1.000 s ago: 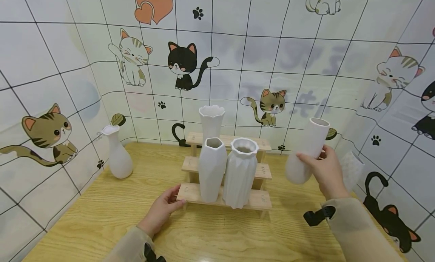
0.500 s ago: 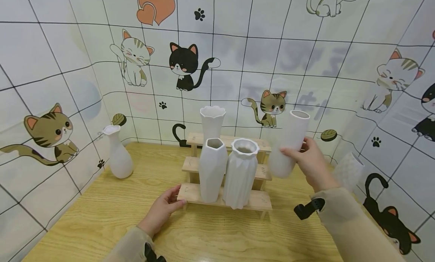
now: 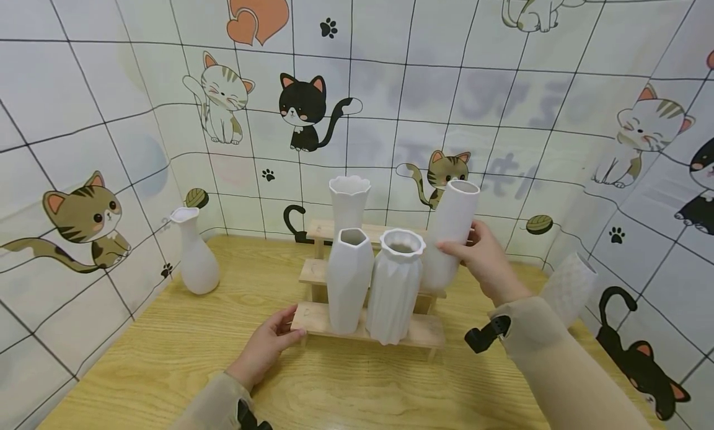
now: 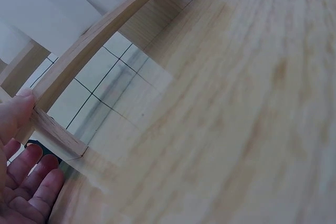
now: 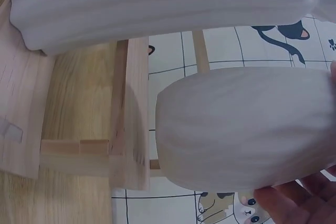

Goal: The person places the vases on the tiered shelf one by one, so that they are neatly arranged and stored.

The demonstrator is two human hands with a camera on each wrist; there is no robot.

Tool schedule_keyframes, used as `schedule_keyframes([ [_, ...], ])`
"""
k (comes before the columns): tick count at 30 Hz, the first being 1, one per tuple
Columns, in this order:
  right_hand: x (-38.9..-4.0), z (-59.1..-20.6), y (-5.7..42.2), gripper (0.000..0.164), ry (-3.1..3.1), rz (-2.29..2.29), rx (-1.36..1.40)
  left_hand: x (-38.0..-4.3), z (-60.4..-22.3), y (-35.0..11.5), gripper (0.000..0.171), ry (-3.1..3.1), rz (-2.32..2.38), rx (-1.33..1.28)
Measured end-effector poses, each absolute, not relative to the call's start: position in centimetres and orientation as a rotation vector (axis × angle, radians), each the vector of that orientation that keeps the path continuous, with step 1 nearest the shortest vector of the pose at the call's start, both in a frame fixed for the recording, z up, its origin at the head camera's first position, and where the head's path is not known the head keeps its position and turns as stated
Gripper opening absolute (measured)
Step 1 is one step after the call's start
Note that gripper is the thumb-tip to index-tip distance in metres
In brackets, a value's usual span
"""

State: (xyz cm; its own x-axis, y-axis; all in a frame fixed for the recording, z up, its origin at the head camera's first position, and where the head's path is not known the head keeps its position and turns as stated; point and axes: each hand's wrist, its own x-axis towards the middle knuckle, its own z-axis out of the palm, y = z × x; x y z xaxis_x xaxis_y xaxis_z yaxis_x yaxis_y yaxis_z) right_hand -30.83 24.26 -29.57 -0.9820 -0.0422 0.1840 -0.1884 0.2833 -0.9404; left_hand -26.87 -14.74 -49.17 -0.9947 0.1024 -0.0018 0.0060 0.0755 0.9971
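Observation:
My right hand grips a smooth, round-mouthed white vase around its side, leaning slightly right. The vase overlaps the right end of the middle tier in the head view; in the right wrist view a gap shows between its base and the tier's board. At the left end of a three-tier wooden stand, my left hand holds the bottom tier, thumb at the edge, fingers curled by the leg. On that tier stand a faceted vase and a ribbed vase. A scalloped-rim vase rises behind.
A slim-necked white vase stands on the wood-grain table at the left. Behind my right forearm is a textured white vase. Cat-print wall covering encloses the back and both sides.
My right hand has carried the smooth vase leftward from the right side of the table to the right end of the stand. My left hand stays on the bottom tier.

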Motion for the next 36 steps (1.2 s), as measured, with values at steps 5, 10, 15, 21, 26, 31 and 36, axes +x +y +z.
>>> schedule_keyframes([
  [5,-31.4,-30.0,23.6,0.082,-2.424,1.815,0.245,-26.9,-49.2,-14.7,0.070,2.244,2.086,0.111],
  [10,-31.8,-30.3,23.0,0.081,-2.425,1.835,0.269,-26.9,-49.2,-14.6,0.070,2.242,2.089,0.104],
  [15,-32.1,-30.4,22.5,0.082,-2.424,1.850,0.265,-26.8,-49.2,-14.7,0.070,2.241,2.090,0.106],
  [21,-32.4,-30.5,22.1,0.084,-2.449,1.838,0.239,-26.8,-49.2,-14.7,0.070,2.231,2.096,0.115],
  [26,-32.7,-30.6,21.6,0.080,-2.431,1.855,0.249,-26.9,-49.3,-14.7,0.070,2.235,2.102,0.115],
  [31,-32.9,-30.6,21.3,0.079,-2.424,1.875,0.277,-27.0,-49.3,-14.8,0.071,2.246,2.094,0.110],
  [36,-32.9,-30.7,21.0,0.077,-2.437,1.867,0.289,-26.9,-49.3,-14.7,0.069,2.257,2.091,0.101],
])
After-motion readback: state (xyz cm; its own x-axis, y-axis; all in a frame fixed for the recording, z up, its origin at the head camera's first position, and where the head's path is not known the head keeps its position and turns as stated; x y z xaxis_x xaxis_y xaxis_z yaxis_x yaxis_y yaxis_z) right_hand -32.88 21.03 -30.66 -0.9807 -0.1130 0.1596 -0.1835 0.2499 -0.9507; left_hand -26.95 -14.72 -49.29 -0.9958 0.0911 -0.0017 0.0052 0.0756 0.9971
